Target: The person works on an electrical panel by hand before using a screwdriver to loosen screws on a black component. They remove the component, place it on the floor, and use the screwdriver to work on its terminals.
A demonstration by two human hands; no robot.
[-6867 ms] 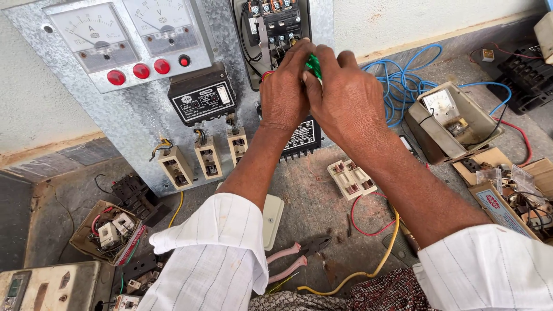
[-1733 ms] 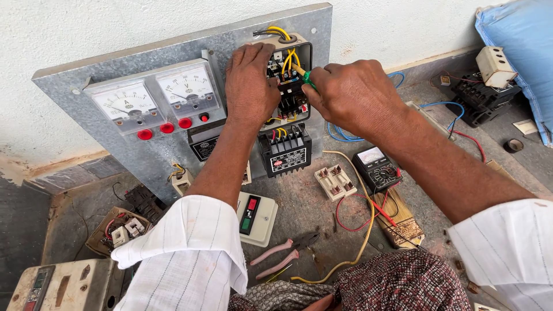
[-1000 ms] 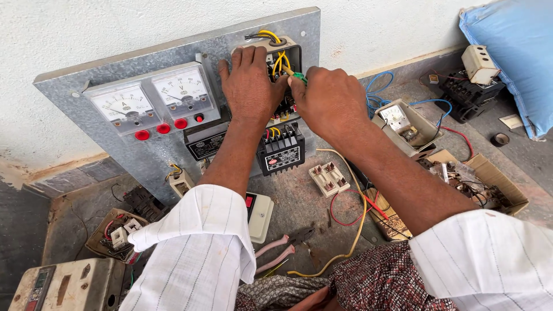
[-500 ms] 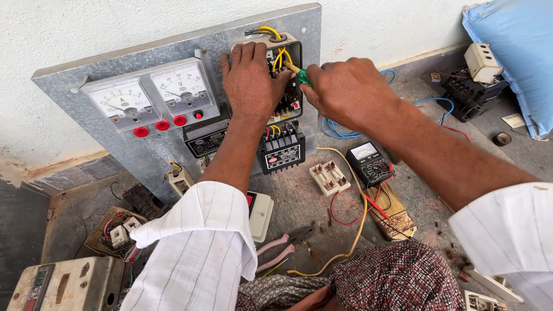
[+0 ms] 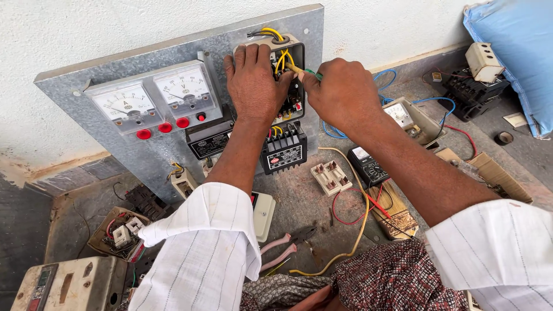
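Near the top middle of the frame, the left hand [image 5: 253, 80] lies flat on the black switch box with yellow wires [image 5: 286, 75], while the right hand [image 5: 344, 92] pinches a green-handled screwdriver [image 5: 308, 72] there, likely turning a screw, which needs a steady tip.

A single head-worn camera looks steeply down and forward from just above the person's arms, close to the work. It faces a grey galvanised metal panel [image 5: 173, 109] leaning against a white wall, which fills the upper frame; cluttered concrete floor lies below the panel.
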